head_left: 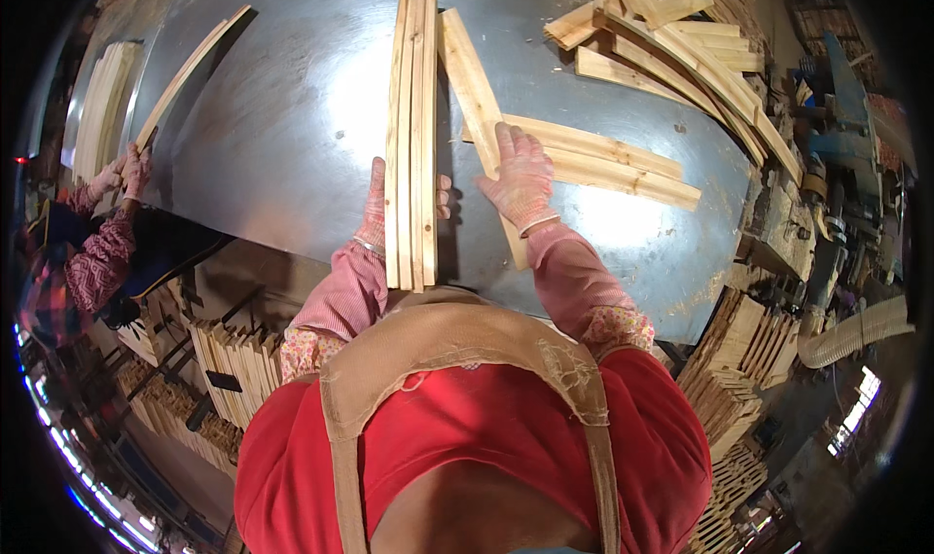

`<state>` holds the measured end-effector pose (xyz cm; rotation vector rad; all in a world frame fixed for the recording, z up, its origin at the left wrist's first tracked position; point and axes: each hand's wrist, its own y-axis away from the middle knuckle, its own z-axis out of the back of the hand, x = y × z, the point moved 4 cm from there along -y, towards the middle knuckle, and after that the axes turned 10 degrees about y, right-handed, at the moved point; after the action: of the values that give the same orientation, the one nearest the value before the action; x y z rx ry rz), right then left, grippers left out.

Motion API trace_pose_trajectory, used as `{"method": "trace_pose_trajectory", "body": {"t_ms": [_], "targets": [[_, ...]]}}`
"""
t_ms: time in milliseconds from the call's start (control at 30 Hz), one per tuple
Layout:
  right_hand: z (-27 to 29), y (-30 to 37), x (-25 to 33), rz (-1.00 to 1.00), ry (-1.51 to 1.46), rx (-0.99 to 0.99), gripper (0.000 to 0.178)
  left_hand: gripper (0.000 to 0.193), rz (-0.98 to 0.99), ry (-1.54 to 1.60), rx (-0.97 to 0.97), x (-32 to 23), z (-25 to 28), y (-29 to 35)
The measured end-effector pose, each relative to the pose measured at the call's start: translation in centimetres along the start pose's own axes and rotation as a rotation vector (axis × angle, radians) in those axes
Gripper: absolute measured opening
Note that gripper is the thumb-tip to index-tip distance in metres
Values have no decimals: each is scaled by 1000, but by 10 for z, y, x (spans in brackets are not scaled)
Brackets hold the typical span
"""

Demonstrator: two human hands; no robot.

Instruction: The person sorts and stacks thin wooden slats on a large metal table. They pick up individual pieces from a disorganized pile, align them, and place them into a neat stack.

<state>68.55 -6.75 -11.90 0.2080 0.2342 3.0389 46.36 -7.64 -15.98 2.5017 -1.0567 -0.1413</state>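
At eleven o'clock, above the table (272, 97), the stack (413, 136) shows pale, yellowish strips side by side, dotted with knots. The left hand (374, 209) is curled round it. At one o'clock, the right hand (522, 177), fingers close together, touches a slanting board (467, 72); its grip cannot be told.

A big, shiny gray table (272, 136). On it, right of the middle, two pale boards (623, 173) side by side, with a slanted board (472, 77) across their left ends. Toward the far right, a messy pile (676, 48) of wood strips, some crossing others. Sawdust (715, 286) near the right edge.
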Motion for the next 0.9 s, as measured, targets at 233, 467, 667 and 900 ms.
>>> {"method": "trace_pose_trajectory", "body": {"t_ms": [233,467,667,900], "targets": [[-19,-42,21,-238,-694,239,80,97,-63,-46,-67,-39,0,23],[16,-5,45,25,-567,330,87,93,188,178,220,-45,-11,27],[-17,48,-162,-106,383,94,93,97,201,184,199,-64,-14,29],[15,-64,-82,-101,-432,225,74,99,161,70,130,-72,37,9]]}}
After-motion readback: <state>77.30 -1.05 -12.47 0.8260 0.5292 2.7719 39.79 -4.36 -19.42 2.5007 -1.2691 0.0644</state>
